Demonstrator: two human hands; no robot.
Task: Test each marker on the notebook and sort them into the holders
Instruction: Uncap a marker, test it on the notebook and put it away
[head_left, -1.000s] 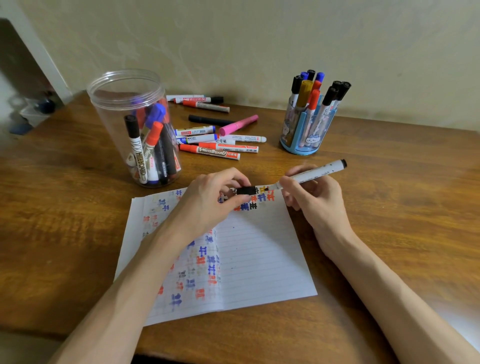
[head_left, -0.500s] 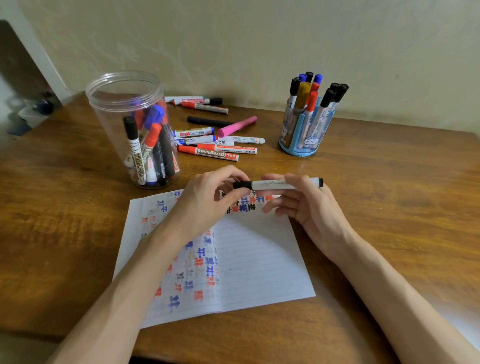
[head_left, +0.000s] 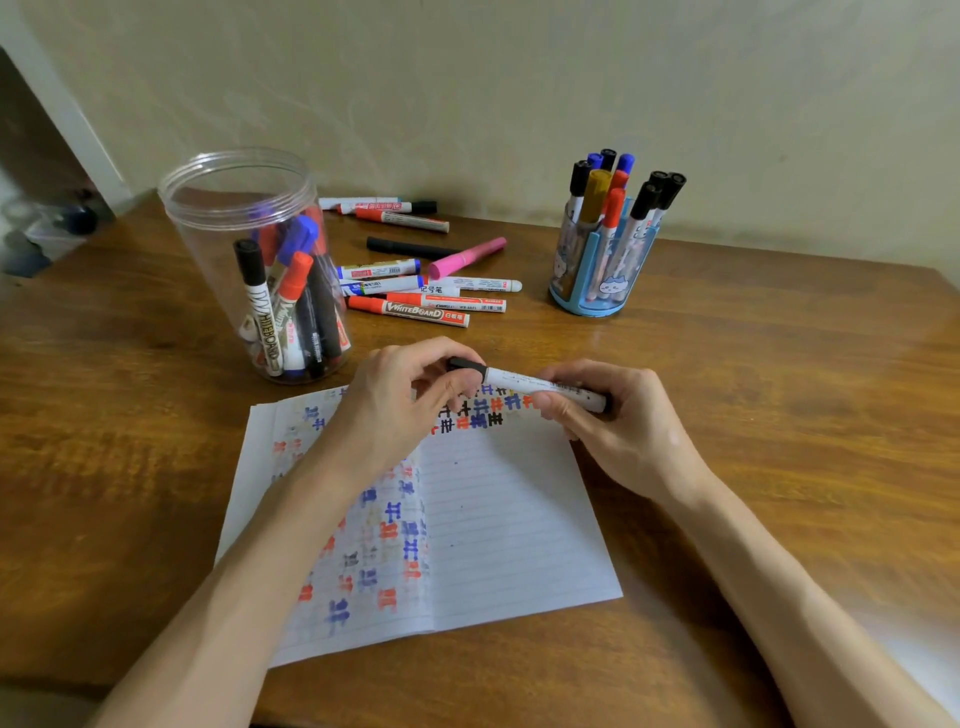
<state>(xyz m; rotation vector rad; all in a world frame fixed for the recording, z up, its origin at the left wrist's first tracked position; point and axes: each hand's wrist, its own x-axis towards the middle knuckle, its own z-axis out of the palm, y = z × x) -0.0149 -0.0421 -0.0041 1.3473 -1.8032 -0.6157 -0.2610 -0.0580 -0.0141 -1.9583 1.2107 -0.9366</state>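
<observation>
- White-barrelled marker with black cap (head_left: 537, 386): level above the far edge of the lined paper notebook (head_left: 511, 519); tilted upward a second ago.
- Left hand (head_left: 397, 408): pinching the cap end.
- Right hand (head_left: 626, 423): curled round the barrel.
- Cap looks seated; probably tested, next for the clear plastic jar (head_left: 205, 260) or blue pen cup (head_left: 587, 309).

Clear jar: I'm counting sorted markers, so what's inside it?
Markers with black, red and blue caps, standing on end. Those behind overlap, so the count is hidden.
</observation>
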